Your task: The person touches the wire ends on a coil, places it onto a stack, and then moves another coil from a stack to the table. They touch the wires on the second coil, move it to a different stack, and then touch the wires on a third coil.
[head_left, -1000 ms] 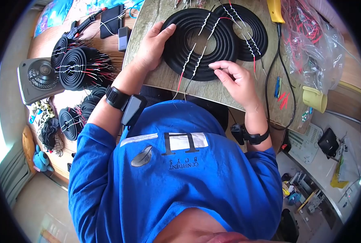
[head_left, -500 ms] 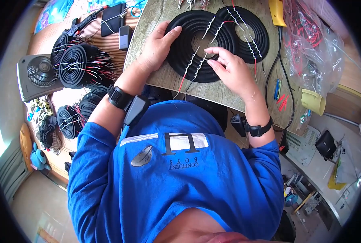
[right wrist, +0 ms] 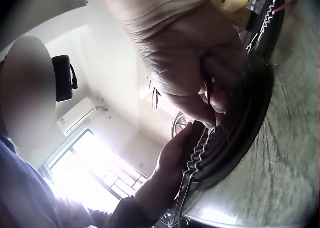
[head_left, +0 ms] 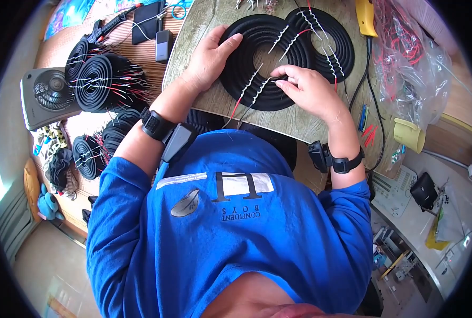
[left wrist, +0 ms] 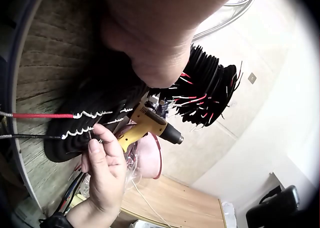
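Note:
A large black ribbed coil (head_left: 236, 61) lies on the wood-grain table, overlapping a smaller black coil (head_left: 342, 47). Bare silvery twisted wires cross both, some running into red or black leads. My left hand (head_left: 206, 61) grips the large coil's left edge, its thumb over the top and the other fingers at the rim. With thumb and forefinger, my right hand (head_left: 310, 93) pinches at the inner end of a twisted wire (head_left: 258, 94), beside the centre hole. A thin dark strand (right wrist: 209, 90) shows within that hand in the right wrist view; I cannot tell what it is.
A yellow heat gun (head_left: 365, 18) and its black cord lie right of the coils, near a clear plastic bag (head_left: 405, 63) of red wires. Red strips (head_left: 371, 135) and a yellow cup (head_left: 408, 133) are nearby. Stacked coils (head_left: 95, 82) and a fan (head_left: 50, 95) stand on the left.
My right hand has moved up and left from the coil's lower right edge to the wire end and now pinches there. The left hand keeps its grip; the coils appear slightly farther right and lower.

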Demonstrator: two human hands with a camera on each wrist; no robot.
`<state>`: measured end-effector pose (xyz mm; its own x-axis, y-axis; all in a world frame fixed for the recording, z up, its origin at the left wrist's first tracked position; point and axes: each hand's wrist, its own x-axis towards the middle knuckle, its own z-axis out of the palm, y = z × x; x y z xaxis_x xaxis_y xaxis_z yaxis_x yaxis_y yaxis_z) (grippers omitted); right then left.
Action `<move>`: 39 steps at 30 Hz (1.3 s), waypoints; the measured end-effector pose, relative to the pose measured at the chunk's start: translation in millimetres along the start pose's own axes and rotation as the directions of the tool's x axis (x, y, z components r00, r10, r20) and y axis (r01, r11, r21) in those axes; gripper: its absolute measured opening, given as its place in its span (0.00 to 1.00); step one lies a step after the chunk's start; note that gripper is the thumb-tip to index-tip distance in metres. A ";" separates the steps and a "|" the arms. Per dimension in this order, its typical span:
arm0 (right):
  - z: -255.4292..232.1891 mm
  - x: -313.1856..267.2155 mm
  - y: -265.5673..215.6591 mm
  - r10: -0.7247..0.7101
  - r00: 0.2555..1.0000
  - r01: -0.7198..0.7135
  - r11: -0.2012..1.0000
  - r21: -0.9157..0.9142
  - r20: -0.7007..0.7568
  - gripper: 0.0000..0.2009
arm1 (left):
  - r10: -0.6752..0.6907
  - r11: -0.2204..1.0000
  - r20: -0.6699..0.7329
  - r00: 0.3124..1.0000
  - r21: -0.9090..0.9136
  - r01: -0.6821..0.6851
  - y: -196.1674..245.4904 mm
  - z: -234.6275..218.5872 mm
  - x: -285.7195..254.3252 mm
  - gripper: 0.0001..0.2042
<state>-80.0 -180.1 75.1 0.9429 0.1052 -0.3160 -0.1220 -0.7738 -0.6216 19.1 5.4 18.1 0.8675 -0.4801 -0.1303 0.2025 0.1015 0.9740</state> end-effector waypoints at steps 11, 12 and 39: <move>6.9 3.0 4.7 -0.092 0.996 0.093 0.995 0.032 -0.020 0.10 | 0.010 0.998 -0.025 1.000 0.056 -0.009 1.0 1.6 -1.1 0.20; 5.8 2.4 3.6 -0.078 0.997 0.078 0.995 0.057 -0.006 0.10 | 0.012 0.999 -0.017 1.000 0.048 -0.011 1.3 1.4 -1.1 0.20; 15.7 -2.4 -7.4 -0.068 0.989 0.077 0.994 0.071 -0.128 0.08 | 0.048 0.984 -0.013 0.999 0.174 -0.045 3.5 0.1 -1.0 0.19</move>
<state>-86.3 -164.9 69.2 0.9809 0.0767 -0.1789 -0.0705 -0.7168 -0.6937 19.0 6.2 21.7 0.8821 -0.4631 -0.0860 0.0815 -0.0299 0.9962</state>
